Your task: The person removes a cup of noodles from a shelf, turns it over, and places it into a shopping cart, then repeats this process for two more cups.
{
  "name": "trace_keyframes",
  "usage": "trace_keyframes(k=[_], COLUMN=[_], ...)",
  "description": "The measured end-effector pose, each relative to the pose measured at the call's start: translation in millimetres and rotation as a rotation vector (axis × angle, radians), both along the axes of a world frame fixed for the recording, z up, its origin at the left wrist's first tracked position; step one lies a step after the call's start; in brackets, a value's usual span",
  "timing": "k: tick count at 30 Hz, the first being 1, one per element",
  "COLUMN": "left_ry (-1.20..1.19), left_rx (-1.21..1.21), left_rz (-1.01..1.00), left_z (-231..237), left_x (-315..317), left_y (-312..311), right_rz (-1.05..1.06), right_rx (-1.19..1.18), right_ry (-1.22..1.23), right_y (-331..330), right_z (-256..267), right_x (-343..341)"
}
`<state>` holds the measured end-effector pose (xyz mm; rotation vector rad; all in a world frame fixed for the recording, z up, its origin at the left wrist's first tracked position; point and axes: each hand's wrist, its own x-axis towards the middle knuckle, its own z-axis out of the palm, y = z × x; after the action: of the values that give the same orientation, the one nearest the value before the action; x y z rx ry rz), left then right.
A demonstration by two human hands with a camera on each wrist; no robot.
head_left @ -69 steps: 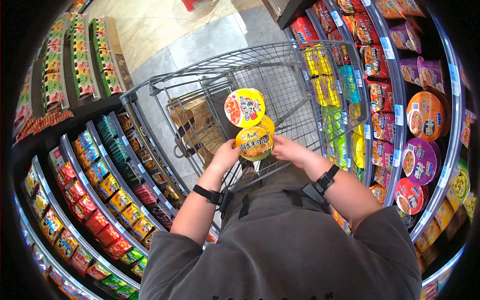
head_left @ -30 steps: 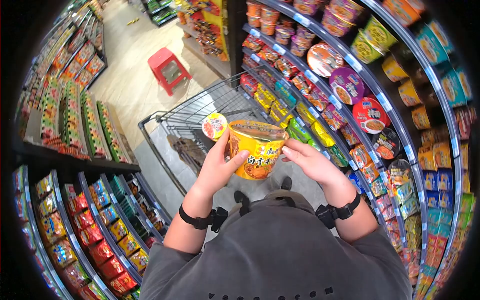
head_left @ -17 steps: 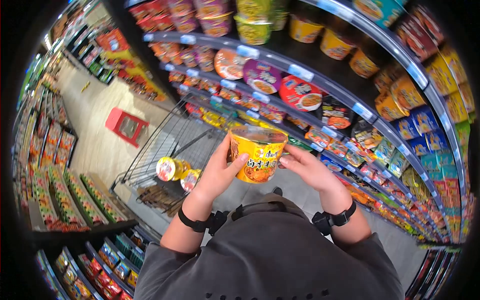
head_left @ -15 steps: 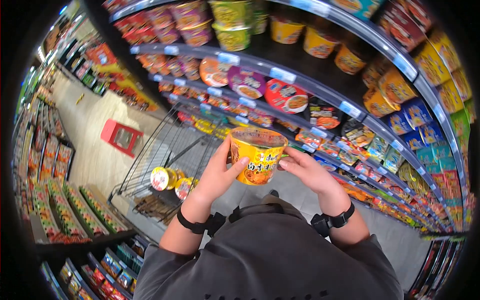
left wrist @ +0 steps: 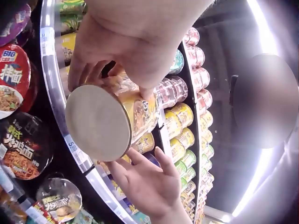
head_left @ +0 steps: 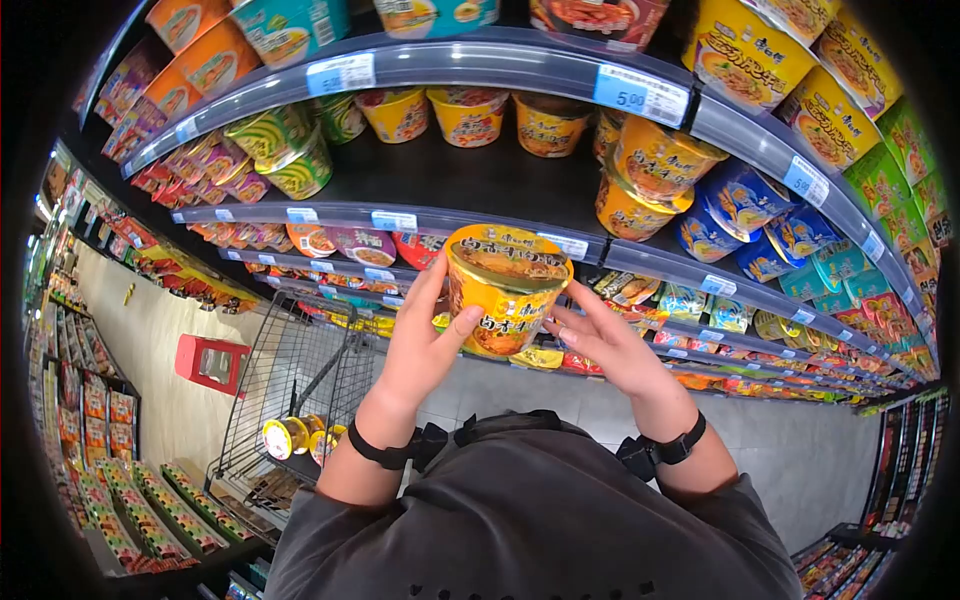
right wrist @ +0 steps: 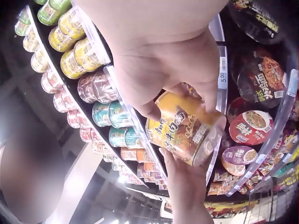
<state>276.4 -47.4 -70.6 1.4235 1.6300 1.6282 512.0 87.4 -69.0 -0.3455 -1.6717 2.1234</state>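
A yellow tub of instant noodles (head_left: 508, 292) is held up in front of the chest, its printed lid tilted toward the head camera. My left hand (head_left: 420, 335) grips its left side, thumb across the front and fingers round the far side. The right hand (head_left: 610, 335) touches the opposite side with extended fingers; in the left wrist view, this right hand (left wrist: 152, 184) shows its palm beside the tub's pale round base (left wrist: 98, 123). From the right wrist, the tub's printed side (right wrist: 180, 128) is visible between the hands.
Ahead, a shelf (head_left: 440, 180) carries similar yellow noodle tubs (head_left: 645, 175), with price labels along its edges. A wire shopping cart (head_left: 300, 370) with several tubs stands at the left. Beyond it is a red stool (head_left: 212, 362). Grey floor (head_left: 700, 450) lies at the right.
The tub has come up from over the cart in both hands. The view has swung right to face the shelves, so the cart and stool now appear farther left.
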Motion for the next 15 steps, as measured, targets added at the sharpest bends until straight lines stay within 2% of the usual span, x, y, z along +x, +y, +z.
trace_keyframes(k=[4,7,8,9,10,11,15], left_ry=[-0.056,-0.001,0.132,0.266,0.297,0.300,0.257], left_rx=[0.016,0.075,0.048,0.022,0.009,0.007,-0.001], left_rz=[0.010,-0.012,-0.005,0.000,-0.008,-0.014,-0.072], left_z=[7,17,25,31,37,41,47], left_x=[7,1,-3,-6,-9,-12,-28], left_y=[29,43,45,48,53,58,80], right_rz=[-0.031,-0.037,-0.030,-0.034,-0.057,-0.082,-0.123], right_rx=[-0.011,0.032,0.063,0.058,0.140,0.224,0.257], right_ry=[0.107,0.166,0.184,0.187,0.152,0.115,0.056], right_y=[21,34,38,42,47,50,60], right_z=[5,4,3,3,3,4,16], right_x=[2,-1,-3,-5,-7,-9,-16])
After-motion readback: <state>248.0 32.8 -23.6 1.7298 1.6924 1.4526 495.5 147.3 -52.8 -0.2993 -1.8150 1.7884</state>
